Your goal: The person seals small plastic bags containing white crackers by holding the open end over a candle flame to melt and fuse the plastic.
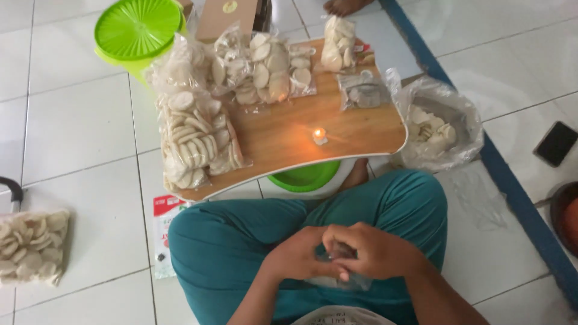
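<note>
I sit cross-legged in teal trousers. My left hand (295, 256) and my right hand (370, 250) meet over my lap, both closed on a small clear plastic bag (343, 280) that is mostly hidden under the fingers. In front of my knees stands a low wooden table (337, 129) with a lit candle (319, 136) near its front edge. Several sealed clear bags of pale round crackers (192, 141) lie along the table's left and far sides.
An open plastic bag of loose crackers (436, 129) sits right of the table. A green lidded container (138, 30) stands at the back left, a green bowl (304, 177) under the table. Another cracker bag (30, 247) lies at the left edge. A dark phone (557, 143) rests on the tiles at right.
</note>
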